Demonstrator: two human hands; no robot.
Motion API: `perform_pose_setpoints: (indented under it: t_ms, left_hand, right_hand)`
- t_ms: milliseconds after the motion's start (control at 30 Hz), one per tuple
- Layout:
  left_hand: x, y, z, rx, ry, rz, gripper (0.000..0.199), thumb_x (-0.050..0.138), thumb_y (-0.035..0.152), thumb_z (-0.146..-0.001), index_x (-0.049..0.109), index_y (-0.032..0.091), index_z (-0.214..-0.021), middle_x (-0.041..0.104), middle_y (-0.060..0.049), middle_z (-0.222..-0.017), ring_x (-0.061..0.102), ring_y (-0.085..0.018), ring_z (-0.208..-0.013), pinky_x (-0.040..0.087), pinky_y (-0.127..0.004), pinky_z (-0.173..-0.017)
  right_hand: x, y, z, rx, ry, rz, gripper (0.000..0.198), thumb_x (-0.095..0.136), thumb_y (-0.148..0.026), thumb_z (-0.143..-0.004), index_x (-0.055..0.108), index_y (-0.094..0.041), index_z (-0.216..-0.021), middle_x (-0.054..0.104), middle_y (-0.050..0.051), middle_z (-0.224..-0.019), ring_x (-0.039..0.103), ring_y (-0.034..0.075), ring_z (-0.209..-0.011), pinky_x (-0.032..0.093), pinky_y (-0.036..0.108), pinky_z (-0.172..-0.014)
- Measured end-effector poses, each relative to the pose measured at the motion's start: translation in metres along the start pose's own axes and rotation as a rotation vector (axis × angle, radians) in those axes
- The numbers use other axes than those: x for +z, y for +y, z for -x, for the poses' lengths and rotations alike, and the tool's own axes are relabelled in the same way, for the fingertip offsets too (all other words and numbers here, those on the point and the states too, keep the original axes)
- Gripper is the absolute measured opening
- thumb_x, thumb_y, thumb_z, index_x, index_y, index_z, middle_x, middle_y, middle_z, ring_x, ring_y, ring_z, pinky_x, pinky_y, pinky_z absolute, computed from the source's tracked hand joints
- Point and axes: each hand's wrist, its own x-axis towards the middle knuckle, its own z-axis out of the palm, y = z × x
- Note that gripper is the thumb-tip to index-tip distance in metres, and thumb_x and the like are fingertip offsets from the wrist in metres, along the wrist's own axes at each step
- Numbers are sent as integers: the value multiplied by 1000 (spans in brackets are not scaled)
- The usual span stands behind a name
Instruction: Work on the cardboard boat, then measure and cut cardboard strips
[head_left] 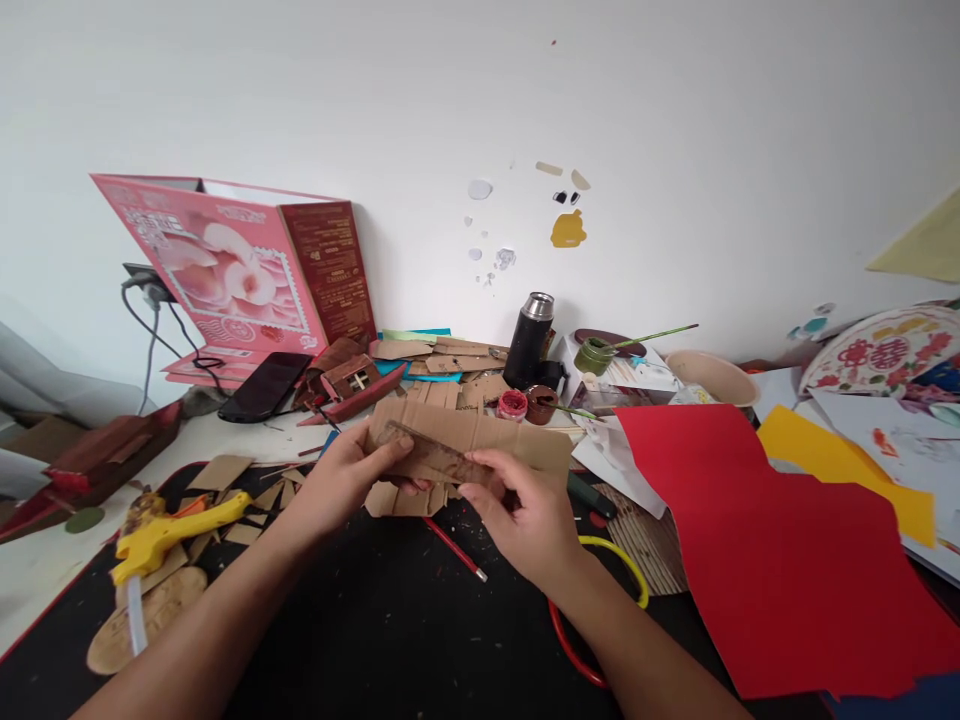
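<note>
My left hand (371, 468) and my right hand (529, 512) are both closed on a small brown-stained cardboard piece (435, 455), one at each end. Its left end is pinched under my left thumb; my right fingers grip the other end. Directly behind it is a larger light-brown cardboard sheet (517, 437), partly covered by my hands; I cannot tell whether they touch. Below them a red pencil (457, 552) lies on the black mat (390, 640). Beside my right wrist show red and yellow loops (636, 572), partly hidden by my forearm.
At left lie a yellow glue gun (172, 535), cardboard scraps (221, 472) and a phone (262, 388). Behind stand a small brown model boat (356, 390), a black thermos (529, 340), a red paint jar (512, 404) and a green one (595, 355). Red paper (787, 560) covers the right.
</note>
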Motion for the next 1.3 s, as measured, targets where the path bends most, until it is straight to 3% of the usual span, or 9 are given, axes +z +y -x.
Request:
perform_pose_setpoints:
  t_ms: [133, 267, 533, 700, 867, 1300]
  left_hand:
    - [3, 3, 1, 11, 8, -51, 43, 90, 45, -76, 68, 18, -101, 82, -7, -91, 78, -26, -67, 66, -37, -61]
    - [2, 4, 1, -1, 5, -35, 44, 87, 49, -79, 67, 17, -102, 81, -6, -86, 76, -24, -63, 64, -35, -59]
    - [-3, -6, -3, -46, -37, 40, 47, 88, 49, -80, 67, 16, -104, 81, -7, -83, 76, -23, -59, 64, -33, -56]
    - [-1, -7, -2, -52, -89, 29, 48, 89, 51, -82, 68, 15, -106, 82, -7, -86, 77, -22, -61, 65, -32, -56]
    - [1, -9, -2, -84, -144, 23, 44, 88, 50, -84, 68, 15, -103, 80, -6, -74, 78, -22, -62, 65, -29, -59]
    - [0, -15, 0, -93, -185, 70, 44, 91, 41, -84, 69, 14, -111, 83, -9, -83, 80, -22, -69, 68, -31, -69]
  right_hand:
    - [4, 8, -1, -54, -72, 128, 32, 83, -44, -93, 82, -32, -122, 69, -1, -64, 61, 19, -56, 46, 30, -62]
    - [3, 11, 0, -187, -77, 363, 26, 71, -37, -103, 78, -26, -126, 74, 1, -69, 69, 19, -60, 48, 28, -64]
    - [1, 11, 0, -368, -38, 606, 23, 57, -28, -111, 75, -17, -121, 86, 7, -91, 80, 21, -71, 51, 29, -65]
    - [1, 14, -1, -356, -39, 600, 24, 56, -25, -111, 75, -18, -124, 87, 6, -103, 82, 22, -78, 55, 31, -70]
    - [0, 10, -2, -314, -67, 574, 23, 56, -24, -111, 75, -19, -124, 87, 5, -106, 83, 22, -81, 56, 30, -71]
    - [-1, 8, -3, -260, -31, 567, 30, 49, -30, -114, 74, -17, -123, 84, 3, -82, 78, 19, -64, 48, 30, -59]
